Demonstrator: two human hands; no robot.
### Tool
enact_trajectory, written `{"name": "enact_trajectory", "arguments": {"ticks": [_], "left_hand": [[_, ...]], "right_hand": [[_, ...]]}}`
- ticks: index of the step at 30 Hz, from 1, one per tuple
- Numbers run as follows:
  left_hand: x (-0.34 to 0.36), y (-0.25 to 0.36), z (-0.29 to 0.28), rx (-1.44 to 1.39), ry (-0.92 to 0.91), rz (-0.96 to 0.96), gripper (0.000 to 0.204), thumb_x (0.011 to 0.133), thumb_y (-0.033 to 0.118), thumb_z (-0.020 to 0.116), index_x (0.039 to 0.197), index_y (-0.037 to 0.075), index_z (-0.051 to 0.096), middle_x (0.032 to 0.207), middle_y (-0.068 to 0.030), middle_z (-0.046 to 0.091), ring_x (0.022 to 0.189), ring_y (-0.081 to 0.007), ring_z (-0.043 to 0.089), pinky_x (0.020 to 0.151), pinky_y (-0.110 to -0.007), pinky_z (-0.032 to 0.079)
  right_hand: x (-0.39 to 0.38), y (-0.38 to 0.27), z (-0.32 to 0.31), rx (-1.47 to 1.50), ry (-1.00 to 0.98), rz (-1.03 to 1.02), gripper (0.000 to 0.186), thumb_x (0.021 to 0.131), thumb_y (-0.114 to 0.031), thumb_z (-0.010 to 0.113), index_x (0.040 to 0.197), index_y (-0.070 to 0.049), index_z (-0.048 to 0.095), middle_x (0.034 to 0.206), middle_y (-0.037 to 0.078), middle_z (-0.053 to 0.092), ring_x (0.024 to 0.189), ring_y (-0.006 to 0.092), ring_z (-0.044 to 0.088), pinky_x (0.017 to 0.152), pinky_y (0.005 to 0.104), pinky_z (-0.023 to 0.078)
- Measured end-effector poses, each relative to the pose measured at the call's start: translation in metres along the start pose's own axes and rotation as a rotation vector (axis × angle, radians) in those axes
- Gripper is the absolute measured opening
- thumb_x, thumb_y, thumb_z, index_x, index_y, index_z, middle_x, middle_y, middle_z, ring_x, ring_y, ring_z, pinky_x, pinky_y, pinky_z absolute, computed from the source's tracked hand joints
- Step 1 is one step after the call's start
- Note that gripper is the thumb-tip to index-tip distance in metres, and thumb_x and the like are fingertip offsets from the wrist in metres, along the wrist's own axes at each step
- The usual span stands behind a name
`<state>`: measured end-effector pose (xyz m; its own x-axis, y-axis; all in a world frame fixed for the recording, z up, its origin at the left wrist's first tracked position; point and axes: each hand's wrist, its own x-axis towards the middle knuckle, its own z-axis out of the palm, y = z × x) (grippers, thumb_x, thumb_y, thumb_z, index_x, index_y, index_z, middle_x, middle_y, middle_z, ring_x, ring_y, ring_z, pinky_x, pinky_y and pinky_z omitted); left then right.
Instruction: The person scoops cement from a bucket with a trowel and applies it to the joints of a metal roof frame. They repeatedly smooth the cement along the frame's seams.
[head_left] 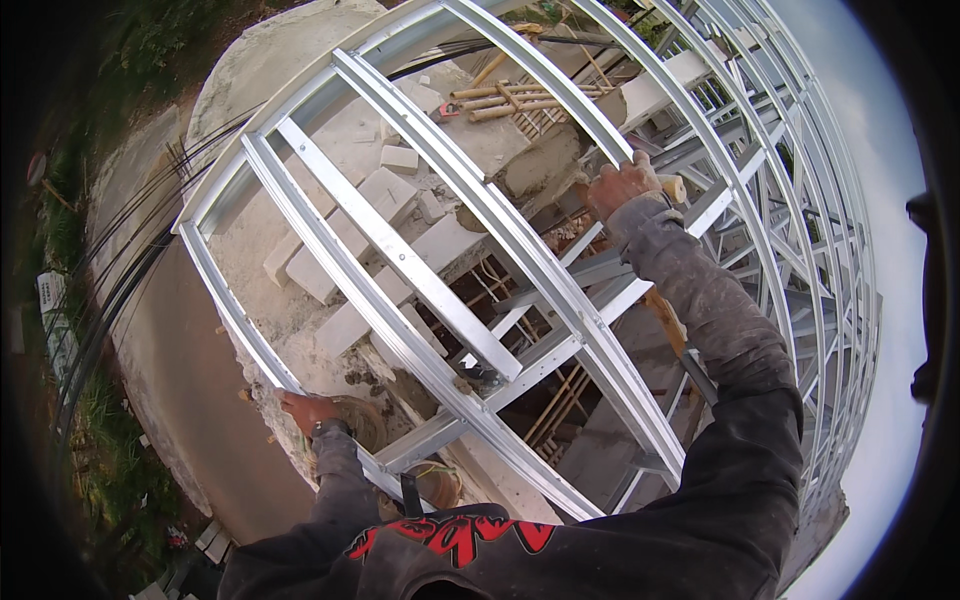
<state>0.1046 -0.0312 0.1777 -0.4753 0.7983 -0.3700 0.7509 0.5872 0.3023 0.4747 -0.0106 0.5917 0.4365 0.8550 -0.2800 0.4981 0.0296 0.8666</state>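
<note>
The left grip (308, 407) lies on the slim outer rail (232, 315), touching it; its fingers are partly hidden, so I cannot tell how far they close round the metal. The right grip (618, 188), well apart from the left and farther forward, has its fingers bent at a long curved rail (535, 58) that reaches it from ahead; whether they are closed on this rail or on something beneath, I cannot tell. A round wooden end (673, 188) pokes out just to the right of that grip. Between the two grips, a ridged rail (345, 285) and a broader rail (425, 140) run lengthwise, with a flat metal strip (385, 238) between them. A crossbeam (545, 358) passes under these rails, to the right of the left grip and nearer the body than the right one. Pale blocks (345, 225) lie below the frame, ahead and to the right of the left grip. Ahead and to the left of the right grip is a bundle of bamboo poles (515, 103). Black cables (110, 300) sag to the left of the left grip, while metal trusses (800, 180) crowd the right grip's right side.
</note>
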Motion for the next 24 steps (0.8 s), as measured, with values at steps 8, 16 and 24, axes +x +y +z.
{"name": "enact_trajectory", "arguments": {"ticks": [8, 16, 24], "left_hand": [[0.008, -0.014, 0.019, -0.112, 0.049, 0.109, 0.082, 0.083, 0.016, 0.063, 0.146, 0.004, 0.012, 0.138, -0.0294, 0.034, 0.104, -0.0441, 0.058, 0.082, -0.048, 0.052], [0.021, -0.027, -0.001, -0.227, 0.123, 0.505, 0.092, 0.082, 0.03, 0.067, 0.149, 0.006, 0.008, 0.149, -0.0258, 0.018, 0.133, -0.0443, 0.031, 0.103, -0.051, 0.037], [0.111, -0.007, -0.038, 0.322, 0.104, 1.412, 0.044, 0.089, 0.038, 0.053, 0.122, 0.01, 0.058, 0.133, -0.0112, 0.049, 0.138, -0.032, 0.027, 0.112, -0.059, 0.013]], "right_hand": [[-0.148, -0.007, 0.039, 1.022, 0.117, 0.223, 0.039, 0.084, -0.023, 0.066, 0.114, -0.001, 0.058, 0.097, 0.019, 0.066, 0.086, 0.0332, 0.067, 0.078, 0.0468, 0.051], [-0.275, -0.243, 0.03, 2.397, -0.73, -0.209, 0.031, 0.092, -0.03, 0.062, 0.106, -0.002, 0.061, 0.07, -0.001, 0.055, 0.062, 0.0062, 0.05, 0.058, 0.0238, 0.042], [-0.299, -0.417, 0.008, 2.023, -0.913, -0.666, 0.032, 0.092, -0.035, 0.057, 0.091, -0.003, 0.057, 0.061, 0.007, 0.06, 0.058, 0.0185, 0.061, 0.058, 0.0346, 0.048]]}}
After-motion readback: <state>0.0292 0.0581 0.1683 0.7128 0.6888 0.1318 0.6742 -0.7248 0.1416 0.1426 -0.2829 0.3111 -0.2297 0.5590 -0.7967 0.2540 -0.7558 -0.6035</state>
